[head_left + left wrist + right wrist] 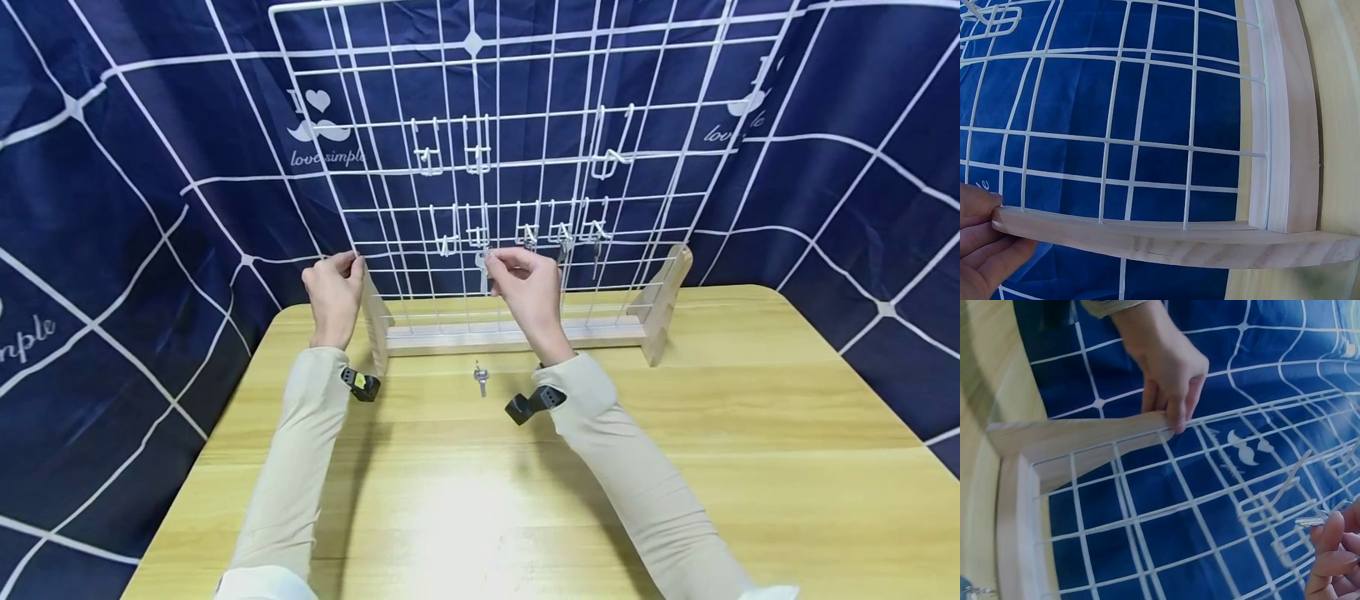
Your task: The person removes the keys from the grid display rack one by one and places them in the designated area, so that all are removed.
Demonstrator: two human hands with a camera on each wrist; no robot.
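Observation:
In the head view my left hand [334, 300] is at the left end of a white wire grid rack [450, 271]. The left wrist view shows its fingers and thumb gripping the rounded tip of the wooden side support [1147, 244]. My right hand [531, 296] is in front of the lower row of hooks, pinching a silver key [1310, 521] between thumb and fingertips. The key's shaft hangs downward, close under a white wire hook [477, 237]. Another small key [482, 379] lies on the wooden table below the rack.
Several keys [597, 250] hang from hooks on the right of the lower row. More white hooks [429, 161] sit on a row above. The rack's wooden base [517, 335] stands on the yellow table [750, 400]. Dark blue patterned cloth [135, 208] surrounds it.

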